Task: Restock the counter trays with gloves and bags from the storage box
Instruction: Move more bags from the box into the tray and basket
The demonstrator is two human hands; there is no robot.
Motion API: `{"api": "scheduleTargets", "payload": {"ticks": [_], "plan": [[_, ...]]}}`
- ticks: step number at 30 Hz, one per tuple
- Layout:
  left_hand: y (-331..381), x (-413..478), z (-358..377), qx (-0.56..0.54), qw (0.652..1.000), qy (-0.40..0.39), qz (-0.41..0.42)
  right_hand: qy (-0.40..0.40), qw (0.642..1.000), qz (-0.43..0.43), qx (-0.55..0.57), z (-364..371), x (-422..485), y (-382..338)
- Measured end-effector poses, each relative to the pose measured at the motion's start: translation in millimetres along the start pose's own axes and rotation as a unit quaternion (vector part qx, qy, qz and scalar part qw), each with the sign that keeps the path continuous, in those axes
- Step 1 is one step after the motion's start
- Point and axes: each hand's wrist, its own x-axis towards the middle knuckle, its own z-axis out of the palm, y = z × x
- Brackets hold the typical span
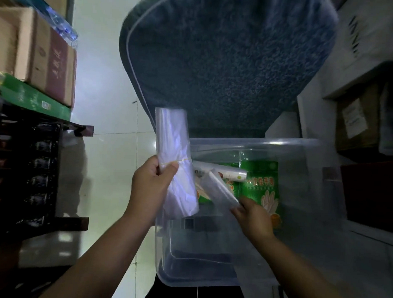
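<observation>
My left hand (pixel 152 185) grips a bundle of clear plastic bags (pixel 173 148) tied with a thin rubber band, held upright over the left rim of the clear storage box (pixel 302 143). My right hand (pixel 251 215) reaches into the box and pinches a second flat stack of clear bags (pixel 221 189), tilted up out of the box. Inside the box lie green packs of disposable gloves (pixel 263 184) and a white roll of bags (pixel 223 172).
A blue cushion (pixel 225 58) leans above the box. Cardboard boxes (pixel 47 61) and a green carton (pixel 32 98) sit on a dark rack (pixel 34 165) at the left. More cartons (pixel 357 123) fill shelves on the right. Pale tiled floor (pixel 110 168) lies between.
</observation>
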Motion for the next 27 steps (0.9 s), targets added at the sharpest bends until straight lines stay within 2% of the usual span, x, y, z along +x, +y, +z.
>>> {"api": "scheduleTargets", "payload": {"ticks": [6,10,13,16,18,22,27], "plan": [[46,-36,-6,-0.013,0.998,-0.063,0.003,0.128,0.967,-0.03,0.219,-98,-45,-81],[83,-64,-2,-0.007,0.995,-0.098,0.016,0.117,0.93,-0.055,0.343,-142,-84,-134],[114,-91,5,-0.112,0.981,-0.158,-0.009,0.119,0.91,-0.039,0.396,-154,-109,-155],[132,-114,12,-0.195,0.956,-0.209,-0.061,0.18,0.892,-0.017,0.414,-164,-128,-161],[138,-127,15,-0.206,0.947,-0.242,-0.053,0.216,0.88,-0.002,0.422,-171,-140,-159],[146,-153,28,-0.073,0.938,-0.335,0.055,0.263,0.868,0.036,0.42,-183,-168,-144],[165,-191,56,0.049,0.917,-0.371,0.136,0.337,0.861,0.054,0.378,-209,-219,-106]]}}
